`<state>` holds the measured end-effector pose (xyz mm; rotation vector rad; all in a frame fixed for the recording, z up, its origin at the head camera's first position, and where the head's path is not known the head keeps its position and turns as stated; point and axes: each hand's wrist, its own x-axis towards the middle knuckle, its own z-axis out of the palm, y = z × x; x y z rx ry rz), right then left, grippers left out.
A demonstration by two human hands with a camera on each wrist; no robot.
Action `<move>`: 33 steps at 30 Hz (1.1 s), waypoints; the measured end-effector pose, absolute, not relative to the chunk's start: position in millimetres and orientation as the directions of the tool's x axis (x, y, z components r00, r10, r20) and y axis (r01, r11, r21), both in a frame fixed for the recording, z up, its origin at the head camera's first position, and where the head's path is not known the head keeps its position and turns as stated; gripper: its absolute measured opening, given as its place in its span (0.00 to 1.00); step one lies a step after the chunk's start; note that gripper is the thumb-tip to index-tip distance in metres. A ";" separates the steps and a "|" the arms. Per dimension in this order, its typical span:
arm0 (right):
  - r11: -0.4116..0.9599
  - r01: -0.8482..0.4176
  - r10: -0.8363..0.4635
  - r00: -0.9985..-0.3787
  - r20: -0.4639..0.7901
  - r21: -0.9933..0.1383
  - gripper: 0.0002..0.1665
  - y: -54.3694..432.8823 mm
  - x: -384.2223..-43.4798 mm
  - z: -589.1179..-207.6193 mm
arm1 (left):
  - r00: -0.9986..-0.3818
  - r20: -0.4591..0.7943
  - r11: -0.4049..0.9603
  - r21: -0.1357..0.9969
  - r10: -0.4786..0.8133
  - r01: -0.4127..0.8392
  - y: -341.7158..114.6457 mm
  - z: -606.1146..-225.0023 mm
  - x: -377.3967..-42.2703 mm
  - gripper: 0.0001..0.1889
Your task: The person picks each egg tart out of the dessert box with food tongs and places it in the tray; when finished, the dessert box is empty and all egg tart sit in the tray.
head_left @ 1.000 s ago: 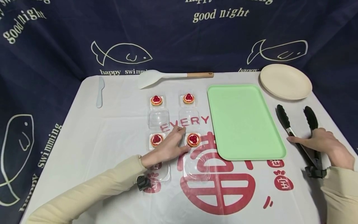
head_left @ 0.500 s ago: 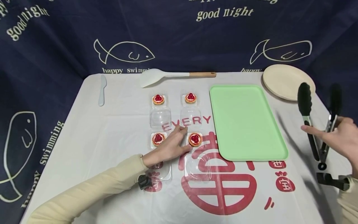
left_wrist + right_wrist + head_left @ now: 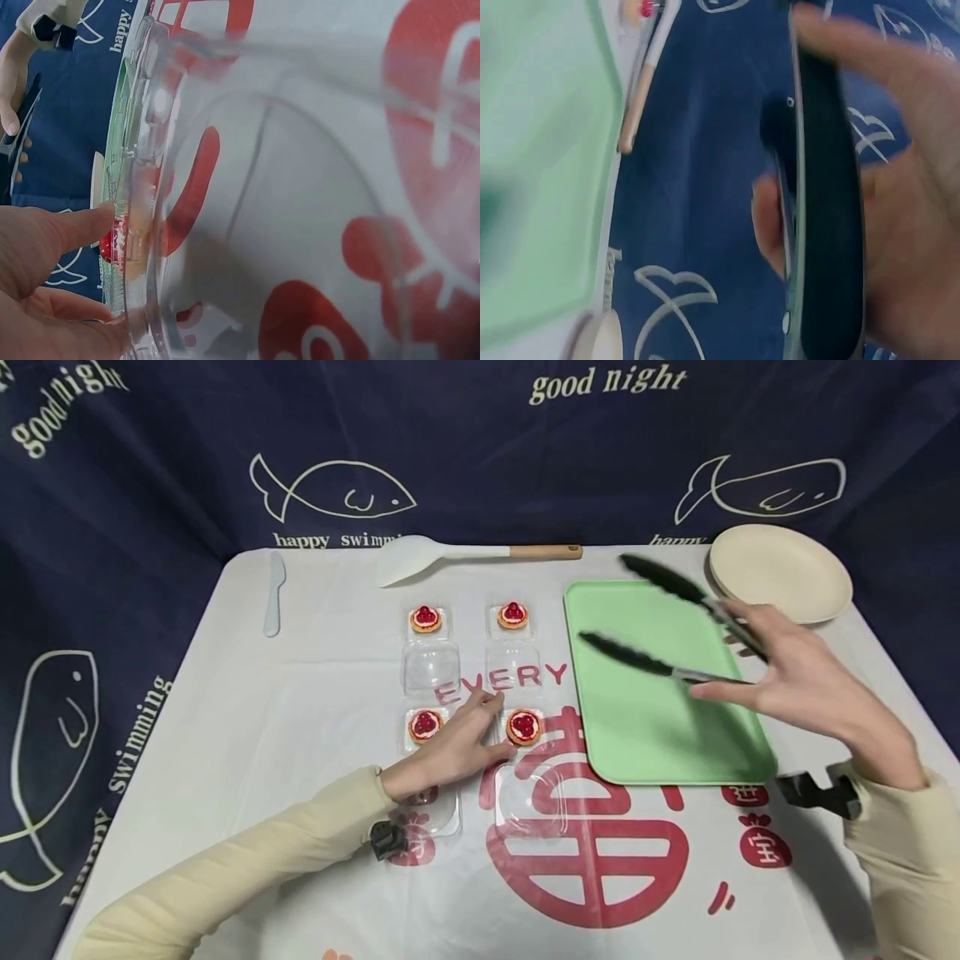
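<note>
Above the pale-green rectangular tray (image 3: 626, 743), the right hand (image 3: 797, 670) grasps black-and-silver tongs (image 3: 637, 657), arms apart; the left hand (image 3: 456, 745) pinches a clear plastic box (image 3: 529, 802) holding a round red-topped tart (image 3: 523, 727).

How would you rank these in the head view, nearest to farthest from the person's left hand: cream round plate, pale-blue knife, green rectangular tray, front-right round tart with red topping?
1. Front-right round tart with red topping: beside the left hand, on its right.
2. Green rectangular tray: further right, beyond the tart.
3. Pale-blue knife: back left.
4. Cream round plate: back right.
</note>
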<state>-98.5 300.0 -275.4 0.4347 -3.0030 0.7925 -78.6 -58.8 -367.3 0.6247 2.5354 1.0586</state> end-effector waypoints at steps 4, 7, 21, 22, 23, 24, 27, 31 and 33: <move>0.779 -0.474 -0.498 -0.865 0.053 -0.411 0.57 277.9 -105.3 -278.6 | -0.850 -0.112 0.622 0.731 0.514 0.280 -59.3 -365.5 -80.1 0.39; 0.727 -0.576 -0.616 -0.787 0.015 -0.373 0.55 264.9 -108.1 -281.7 | -0.846 -0.105 0.616 0.733 0.522 0.289 -59.2 -364.7 -80.5 0.39; 0.623 -0.722 -0.767 -0.640 -0.053 -0.301 0.40 242.2 -112.7 -287.4 | -0.842 -0.092 0.611 0.730 0.532 0.306 -60.4 -365.4 -73.8 0.40; 0.626 -0.722 -0.767 -0.639 -0.064 -0.296 0.39 240.3 -113.1 -286.7 | -0.842 -0.090 0.610 0.730 0.532 0.307 -60.4 -365.5 -73.7 0.41; 0.630 -0.719 -0.765 -0.640 -0.076 -0.292 0.39 238.2 -113.6 -285.8 | -0.843 -0.082 0.609 0.729 0.531 0.313 -60.4 -365.5 -73.6 0.41; 0.635 -0.718 -0.764 -0.640 -0.089 -0.284 0.39 236.1 -114.1 -284.7 | -0.843 -0.080 0.609 0.728 0.531 0.314 -60.2 -365.4 -73.7 0.41; 0.645 -0.718 -0.760 -0.636 -0.130 -0.261 0.38 229.3 -115.2 -280.7 | -0.844 -0.078 0.609 0.728 0.530 0.316 -59.5 -364.6 -73.8 0.41; 0.637 -0.735 -0.771 -0.615 -0.167 -0.234 0.36 221.1 -115.9 -274.3 | -0.841 -0.063 0.602 0.727 0.537 0.329 -58.3 -364.5 -74.0 0.41; 0.629 -0.747 -0.778 -0.604 -0.175 -0.217 0.35 217.5 -116.3 -271.0 | -0.840 -0.055 0.599 0.727 0.539 0.337 -57.7 -364.4 -74.3 0.41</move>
